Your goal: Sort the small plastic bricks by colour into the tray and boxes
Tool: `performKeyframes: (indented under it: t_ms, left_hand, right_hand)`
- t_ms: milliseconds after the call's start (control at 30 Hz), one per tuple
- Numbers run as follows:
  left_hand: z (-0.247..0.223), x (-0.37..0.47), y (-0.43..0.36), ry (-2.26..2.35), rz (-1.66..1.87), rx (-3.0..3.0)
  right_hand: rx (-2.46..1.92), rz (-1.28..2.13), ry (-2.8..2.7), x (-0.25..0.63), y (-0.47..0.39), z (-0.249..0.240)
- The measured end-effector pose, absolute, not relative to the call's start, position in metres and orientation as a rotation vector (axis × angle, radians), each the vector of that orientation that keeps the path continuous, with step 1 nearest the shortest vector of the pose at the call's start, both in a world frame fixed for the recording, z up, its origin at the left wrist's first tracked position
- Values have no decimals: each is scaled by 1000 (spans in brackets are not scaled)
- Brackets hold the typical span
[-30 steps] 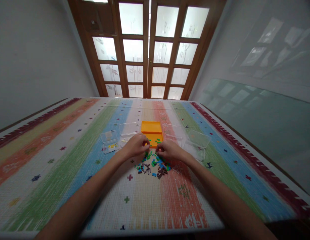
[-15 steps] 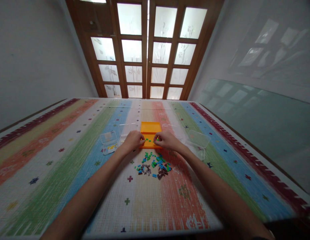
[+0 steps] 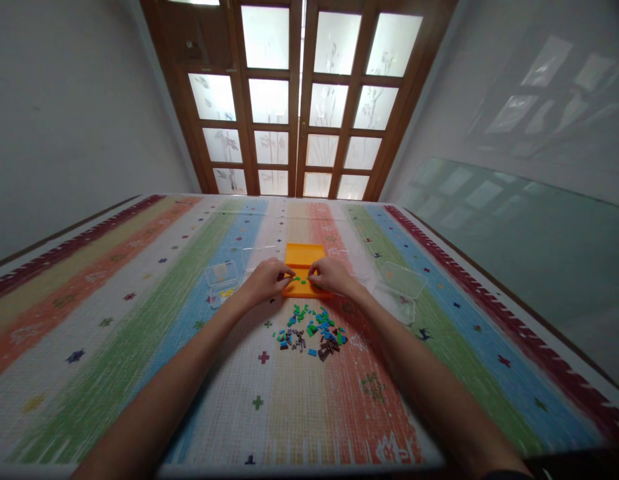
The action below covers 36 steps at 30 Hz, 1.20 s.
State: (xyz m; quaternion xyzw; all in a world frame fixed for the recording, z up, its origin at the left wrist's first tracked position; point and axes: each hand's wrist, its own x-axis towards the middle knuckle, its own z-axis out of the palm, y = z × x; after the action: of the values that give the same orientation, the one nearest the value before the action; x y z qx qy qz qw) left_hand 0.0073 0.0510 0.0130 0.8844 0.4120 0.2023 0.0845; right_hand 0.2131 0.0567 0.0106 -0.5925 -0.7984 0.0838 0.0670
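An opened yellow plastic case [image 3: 305, 253] lies flat, with several small green bricks [image 3: 303, 282] in its near half. At that half's left side is my left hand [image 3: 267, 276], its thumb and forefinger closed in a pinch beside a green brick. My right hand [image 3: 333, 275] is at the right side, fingertips likewise pinched together near another green brick. Whatever either pinch holds is too small to make out. Closer to me, a loose pile of small bricks [image 3: 316, 327] in green, blue, brown and grey is spread on the striped cloth.
To the left stands a clear lidded box [image 3: 222, 270] with yellow pieces in it. Another clear open box [image 3: 402, 280] lies on the right. The striped tablecloth [image 3: 224, 400] covers the table, and a wooden glazed door [image 3: 299, 100] is behind.
The whole view has shifted slightly to the right. Both hands stay at the yellow case, with small shifts of the fingers; the left fingertips reach a little further over it.
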Motion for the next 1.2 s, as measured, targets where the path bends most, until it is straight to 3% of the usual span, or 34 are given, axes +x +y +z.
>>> performKeyframes:
  t_ms: [300,567,1200]
  left_hand:
    - [-3,4,25,786,355,2674]
    - [-9,2,26,885,330,2664]
    - [-9,-5,23,994,343,2681]
  right_hand:
    - [-1632,207,-2396,227,33,16]
    - [-1262,402,-2676,214,6,20]
    - [-1380,336,-2747,210,9,25]
